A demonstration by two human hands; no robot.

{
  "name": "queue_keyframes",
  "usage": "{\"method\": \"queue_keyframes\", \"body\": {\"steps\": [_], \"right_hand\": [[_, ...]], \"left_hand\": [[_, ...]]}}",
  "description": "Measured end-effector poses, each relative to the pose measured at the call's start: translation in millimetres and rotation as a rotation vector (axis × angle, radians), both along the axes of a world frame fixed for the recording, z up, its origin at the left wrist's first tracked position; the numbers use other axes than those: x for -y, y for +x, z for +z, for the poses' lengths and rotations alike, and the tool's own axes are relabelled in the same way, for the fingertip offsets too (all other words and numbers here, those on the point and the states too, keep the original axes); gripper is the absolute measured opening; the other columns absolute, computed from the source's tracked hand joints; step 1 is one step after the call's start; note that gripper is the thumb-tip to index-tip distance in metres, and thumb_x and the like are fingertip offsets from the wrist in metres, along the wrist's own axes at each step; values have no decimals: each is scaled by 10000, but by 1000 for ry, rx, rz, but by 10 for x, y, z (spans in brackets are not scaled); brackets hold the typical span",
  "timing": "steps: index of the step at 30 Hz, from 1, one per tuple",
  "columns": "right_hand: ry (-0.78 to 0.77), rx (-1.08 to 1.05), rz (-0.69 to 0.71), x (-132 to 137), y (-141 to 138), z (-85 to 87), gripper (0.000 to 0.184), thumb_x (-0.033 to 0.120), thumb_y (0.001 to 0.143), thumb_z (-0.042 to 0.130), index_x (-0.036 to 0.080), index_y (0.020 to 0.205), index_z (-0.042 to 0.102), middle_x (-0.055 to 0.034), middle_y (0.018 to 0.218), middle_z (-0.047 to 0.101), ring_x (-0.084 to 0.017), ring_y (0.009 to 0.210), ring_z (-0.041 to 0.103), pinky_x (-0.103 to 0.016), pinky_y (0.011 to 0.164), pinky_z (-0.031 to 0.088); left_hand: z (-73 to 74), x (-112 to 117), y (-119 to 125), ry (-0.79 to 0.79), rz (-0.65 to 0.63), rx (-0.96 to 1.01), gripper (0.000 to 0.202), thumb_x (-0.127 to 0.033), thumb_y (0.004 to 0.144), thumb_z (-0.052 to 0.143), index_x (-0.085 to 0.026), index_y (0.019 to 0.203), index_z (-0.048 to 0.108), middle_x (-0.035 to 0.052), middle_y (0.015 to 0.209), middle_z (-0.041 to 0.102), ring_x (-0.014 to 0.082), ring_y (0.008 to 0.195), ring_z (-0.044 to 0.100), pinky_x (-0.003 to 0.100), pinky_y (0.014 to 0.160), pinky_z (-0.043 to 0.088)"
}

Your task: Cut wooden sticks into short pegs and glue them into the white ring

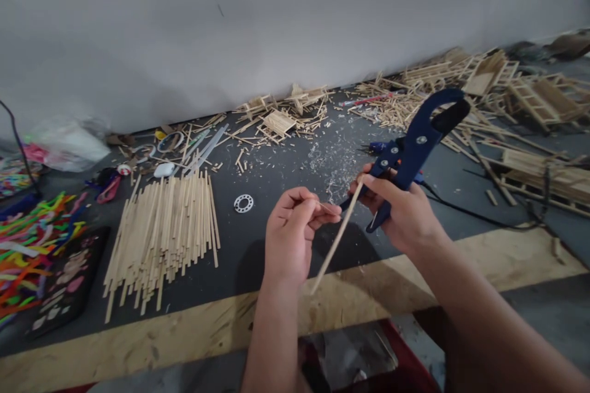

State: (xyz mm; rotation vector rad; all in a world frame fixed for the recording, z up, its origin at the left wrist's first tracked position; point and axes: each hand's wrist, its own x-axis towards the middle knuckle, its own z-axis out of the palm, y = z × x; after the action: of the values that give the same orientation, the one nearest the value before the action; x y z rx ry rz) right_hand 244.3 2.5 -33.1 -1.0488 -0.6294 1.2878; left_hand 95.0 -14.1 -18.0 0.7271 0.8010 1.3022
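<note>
Lit dimly and evenly, casts a soft shadow below the left hand on the dark table, bows the table edge near the corners, softens the far right stick clutter.

Thin wooden stick slanted — against blue cutter.

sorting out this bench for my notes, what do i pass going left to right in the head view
pipe cleaners, stick pile, metal ring, left hand, blue cutter in the right hand, wooden frames
</note>
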Motion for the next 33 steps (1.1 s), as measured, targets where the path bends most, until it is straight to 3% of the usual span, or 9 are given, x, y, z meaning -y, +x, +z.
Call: {"method": "queue_keyframes", "body": {"steps": [6,10,13,16,19,23,25,29,33], "right_hand": [[-14,-79,-59,-27,192,-39,184,247,660,718,203,807,616,15,707,591,-162,716,621,-290,673,493],[-55,-40,-5,29,255,-46,195,248,650,734,184,806,636,8,746,591,-153,702,605,-297,689,481],[-104,20,64,88,261,-45,203,262,655,734,178,820,651,2,770,600,-148,719,596,-276,676,455],[-134,43,102,122,252,-53,208,263,661,729,179,834,650,3,763,605,-150,744,596,-253,655,432],[-139,67,115,122,245,-81,218,269,662,725,175,842,647,-1,773,614,-145,739,589,-257,670,427],[-127,138,117,105,230,-123,239,296,663,717,172,853,643,-6,788,623,-142,738,575,-272,714,425],[-118,175,112,102,209,-131,250,308,657,713,173,853,638,-6,784,622,-145,738,570,-279,726,428],[-116,300,124,112,172,-120,258,338,662,679,173,854,628,-12,759,629,-157,699,572,-290,704,440],[-116,477,154,142,258,-62,244,347,678,635,165,840,628,-16,695,625,-175,687,573,-294,686,438]], "left_hand": [[-4,-56,-20,8,82,-48,50,-128,749,555,-163,741,521,-46,644,542,106,601,623,217,562,500],[-139,-194,-157,30,280,-377,96,-204,730,625,-165,799,572,-20,658,592,115,626,614,226,597,494],[-274,-335,-317,101,597,-623,244,-275,731,645,-171,951,619,56,964,653,156,909,624,280,832,480],[-324,-416,-450,133,746,-722,420,-256,737,642,-225,1147,558,81,1293,526,197,1237,444,314,987,387],[-264,-361,-441,71,586,-776,351,-304,754,625,-216,1092,595,90,1215,579,216,1142,525,326,930,430],[-148,-108,-164,-65,-72,-643,304,-402,790,575,-150,951,625,89,930,656,179,802,623,304,707,506],[-124,31,9,-117,-268,-564,326,-404,795,573,-152,1001,596,72,892,643,157,760,609,285,666,505],[-141,196,217,-186,-455,-509,312,-417,835,507,-180,1032,557,-11,705,535,78,537,499,201,467,410],[-161,196,205,-196,-386,-462,212,-370,856,471,-180,903,552,-68,581,368,25,406,304,167,376,205]]}}
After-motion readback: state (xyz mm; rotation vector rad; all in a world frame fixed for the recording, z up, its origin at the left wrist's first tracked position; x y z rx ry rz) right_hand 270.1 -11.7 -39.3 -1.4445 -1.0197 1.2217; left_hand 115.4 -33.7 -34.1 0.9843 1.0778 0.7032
